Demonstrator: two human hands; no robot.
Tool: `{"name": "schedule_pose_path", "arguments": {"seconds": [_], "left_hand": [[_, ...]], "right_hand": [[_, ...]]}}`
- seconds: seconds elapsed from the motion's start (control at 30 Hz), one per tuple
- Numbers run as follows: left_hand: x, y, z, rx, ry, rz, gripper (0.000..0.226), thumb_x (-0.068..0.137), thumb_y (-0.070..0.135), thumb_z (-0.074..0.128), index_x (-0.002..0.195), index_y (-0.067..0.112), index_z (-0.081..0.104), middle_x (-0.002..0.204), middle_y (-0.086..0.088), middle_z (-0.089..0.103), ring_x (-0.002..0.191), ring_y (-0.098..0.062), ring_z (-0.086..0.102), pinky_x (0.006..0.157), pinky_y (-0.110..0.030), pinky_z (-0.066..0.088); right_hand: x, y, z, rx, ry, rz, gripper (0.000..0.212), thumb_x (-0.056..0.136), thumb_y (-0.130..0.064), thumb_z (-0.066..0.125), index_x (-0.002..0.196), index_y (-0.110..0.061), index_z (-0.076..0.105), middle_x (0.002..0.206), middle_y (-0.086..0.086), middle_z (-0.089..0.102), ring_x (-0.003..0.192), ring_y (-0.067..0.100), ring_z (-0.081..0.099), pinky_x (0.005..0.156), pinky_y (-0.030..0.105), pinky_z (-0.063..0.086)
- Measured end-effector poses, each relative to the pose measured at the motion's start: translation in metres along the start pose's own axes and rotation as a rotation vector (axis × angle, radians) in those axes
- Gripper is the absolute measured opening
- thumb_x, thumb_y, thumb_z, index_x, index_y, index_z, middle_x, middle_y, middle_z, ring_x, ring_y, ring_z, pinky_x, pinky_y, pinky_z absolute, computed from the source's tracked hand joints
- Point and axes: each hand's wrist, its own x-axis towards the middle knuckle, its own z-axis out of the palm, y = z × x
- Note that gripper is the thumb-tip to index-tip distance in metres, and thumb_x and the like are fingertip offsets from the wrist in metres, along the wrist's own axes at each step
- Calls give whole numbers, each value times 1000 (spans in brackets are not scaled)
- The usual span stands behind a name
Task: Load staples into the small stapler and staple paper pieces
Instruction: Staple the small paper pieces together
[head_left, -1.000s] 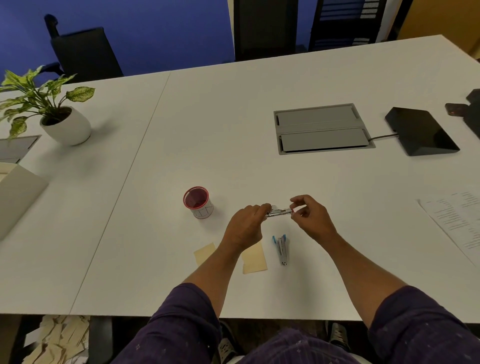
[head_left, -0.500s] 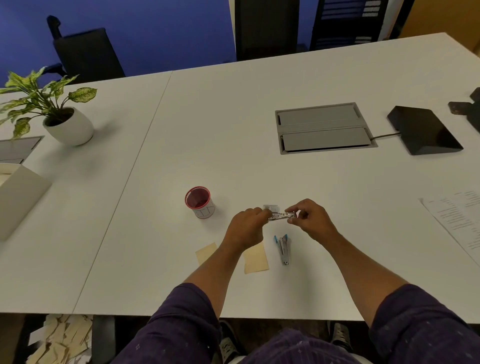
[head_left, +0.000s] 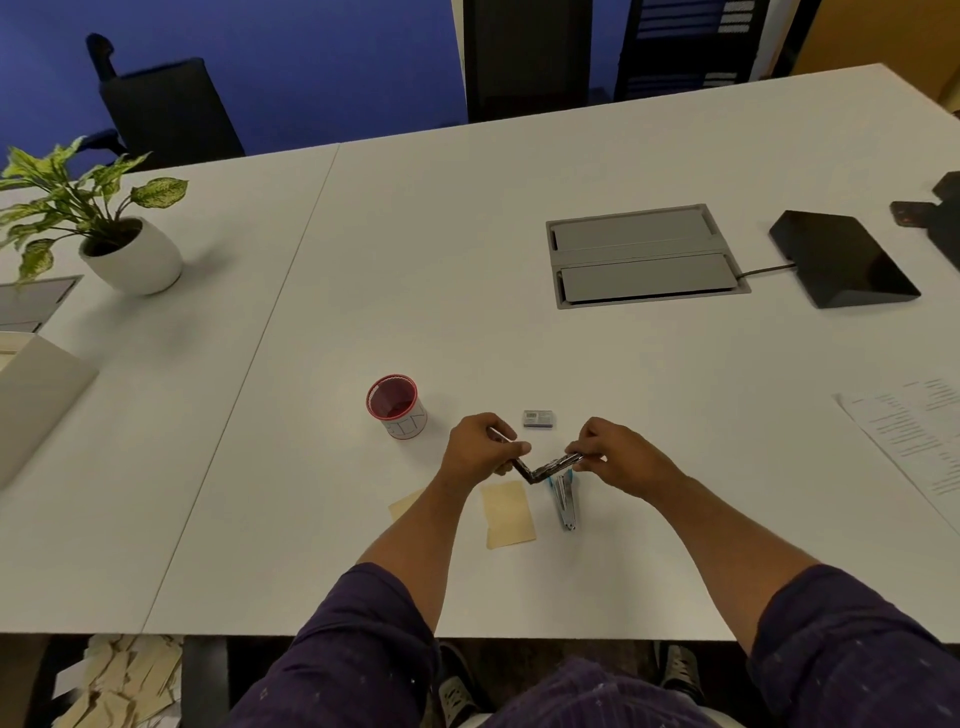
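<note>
My left hand (head_left: 478, 451) and my right hand (head_left: 621, 457) each pinch one end of a dark metallic strip of staples (head_left: 543, 470). The strip is bent into a V, its corner pointing toward me, just above the table. Under its right half lies the small stapler (head_left: 566, 501), silver with blue trim, flat on the table and pointing toward me. A small staple box (head_left: 538, 418) sits just beyond my hands. Two tan paper pieces lie near: one (head_left: 509, 514) left of the stapler, the other (head_left: 406, 503) partly hidden by my left forearm.
A red-rimmed cup (head_left: 396, 408) stands left of my hands. Farther off are a potted plant (head_left: 130, 254), a grey cable hatch (head_left: 641, 257), a black device (head_left: 841, 260) with a cord, and printed sheets (head_left: 914, 441) at the right edge. Paper scraps (head_left: 119, 680) lie on the floor.
The staple strip was straight between my hands; now it is bent into a V at its middle. Both hands have come down and nearer to me, uncovering the staple box.
</note>
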Motion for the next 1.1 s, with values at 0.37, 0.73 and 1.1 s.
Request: {"name": "schedule_pose_path", "arguments": {"seconds": [0.37,0.73,1.1], "left_hand": [[-14,-8,41,-212,-155,-74,30,85,13,76,113,3,70,95,-6,73,71,-1,67,57,-11,48],[-21,-13,52,-293,-82,-81,30,81,6,77,109,0,70,92,-19,74,74,-25,72,65,-32,56],[-21,-22,63,-147,-83,-68,26,80,13,77,104,5,71,83,-14,76,79,-35,73,71,-41,61]], "right_hand": [[15,-29,7,105,24,-19,22,92,-29,71,110,-18,77,97,0,62,87,13,59,76,24,46],[23,-28,17,676,92,347,44,76,-42,84,113,-22,70,100,-3,71,90,16,68,81,36,57],[12,-25,27,890,30,400,30,76,-31,87,100,-16,78,90,4,78,92,23,74,86,42,59]]}}
